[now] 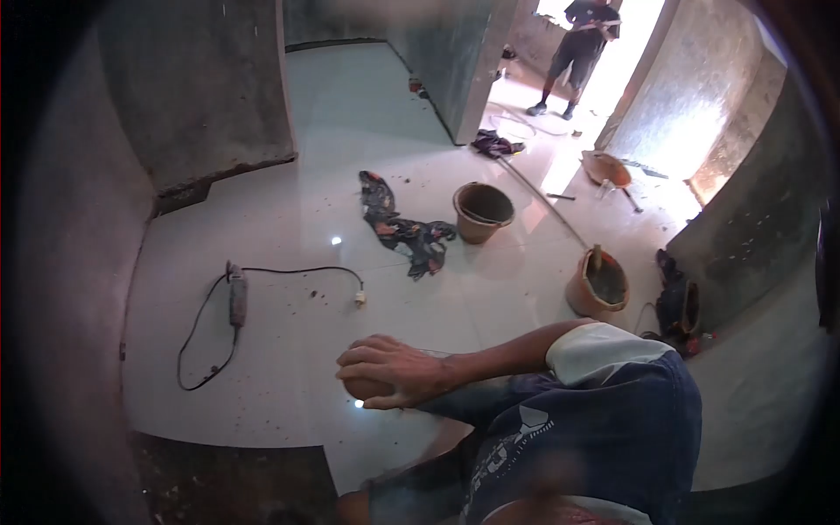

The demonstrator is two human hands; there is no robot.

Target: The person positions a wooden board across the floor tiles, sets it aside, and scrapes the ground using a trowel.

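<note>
My right hand (394, 369) rests over my bent right knee (366, 388), its fingers draped across the top and the thumb lying along the side. No tool shows in it. My left hand is out of the picture. On the pale tiled floor (297, 367), left of my hand, lies an angle grinder (236, 297) with its black cord (302, 269) curving round it. The cord's plug (360, 298) is on the tiles just beyond my fingers.
A crumpled dark patterned cloth (407, 232) lies near a bucket (483, 213). Another bucket (599, 284) holds grey material. A long pole (542, 197), a hammer-like tool (634, 201) and a shallow basin (605, 169) lie farther off. A person (586, 48) stands at the doorway. Untiled dark floor (236, 481) borders the tiles.
</note>
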